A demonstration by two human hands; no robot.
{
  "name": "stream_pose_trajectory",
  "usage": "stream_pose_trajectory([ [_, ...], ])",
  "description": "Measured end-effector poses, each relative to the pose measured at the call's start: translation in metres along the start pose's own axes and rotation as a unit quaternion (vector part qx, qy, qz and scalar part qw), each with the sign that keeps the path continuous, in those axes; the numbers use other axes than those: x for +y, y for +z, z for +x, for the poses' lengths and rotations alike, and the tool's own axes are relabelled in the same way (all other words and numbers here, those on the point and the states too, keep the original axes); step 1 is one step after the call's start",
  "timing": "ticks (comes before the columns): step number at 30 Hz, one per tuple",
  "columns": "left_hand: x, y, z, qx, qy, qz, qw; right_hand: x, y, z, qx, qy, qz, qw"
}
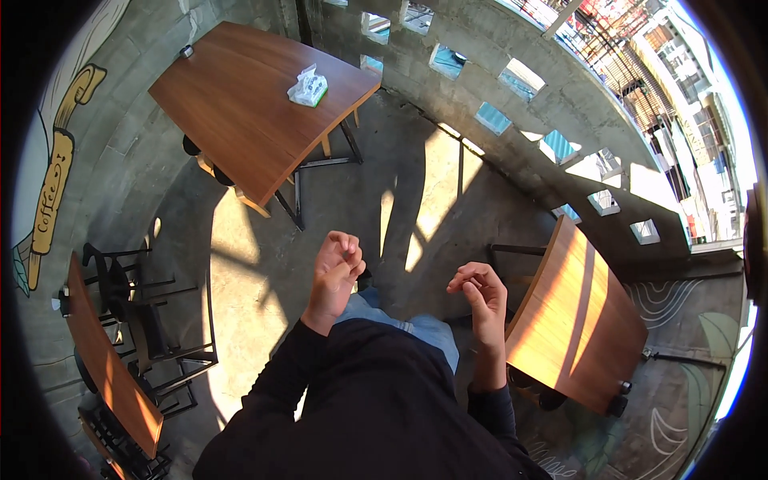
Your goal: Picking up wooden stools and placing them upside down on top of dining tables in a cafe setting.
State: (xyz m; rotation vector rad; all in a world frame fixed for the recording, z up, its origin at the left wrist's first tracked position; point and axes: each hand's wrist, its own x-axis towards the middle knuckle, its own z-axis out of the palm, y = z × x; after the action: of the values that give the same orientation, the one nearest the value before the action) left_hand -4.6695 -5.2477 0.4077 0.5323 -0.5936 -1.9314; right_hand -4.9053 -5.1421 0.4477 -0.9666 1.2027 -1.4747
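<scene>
My left hand (336, 276) is raised in front of my body, its fingers loosely bent and a little apart, with nothing visible in it. Level with it on the other side, my right hand (482, 298) is also up in the air, fingers half curled, thumb apart from them, and no object showing. A gap separates the two hands, and neither touches anything. The wooden table (578, 316) at the right is nearest to my right hand. Below my hands are my blue jeans (428, 332) and black top (376, 400).
A large wooden table (248, 104) stands ahead, bearing a tissue pack (308, 90) and a small dark object (186, 51). At the left is another wooden table (112, 360) with black chairs (148, 328). A concrete wall (552, 112) with square openings borders the sunlit floor (336, 196).
</scene>
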Motion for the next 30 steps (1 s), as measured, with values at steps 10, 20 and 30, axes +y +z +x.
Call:
stream_pose_trajectory([
  [10, -0.015, 0.073, 0.214, -0.239, -0.069, -0.003, 0.969, -0.006, -0.074, 0.178, -0.018, 0.000, 0.085, 0.996],
  [20, -0.048, 0.078, 0.358, -0.083, 0.078, 0.068, 0.991, -0.019, -0.139, 0.440, -0.169, 0.076, 0.051, 0.981],
  [30, -0.053, 0.046, 0.486, 0.113, 0.134, -0.026, 0.984, 0.005, -0.074, 0.651, -0.354, 0.096, 0.013, 0.930],
])
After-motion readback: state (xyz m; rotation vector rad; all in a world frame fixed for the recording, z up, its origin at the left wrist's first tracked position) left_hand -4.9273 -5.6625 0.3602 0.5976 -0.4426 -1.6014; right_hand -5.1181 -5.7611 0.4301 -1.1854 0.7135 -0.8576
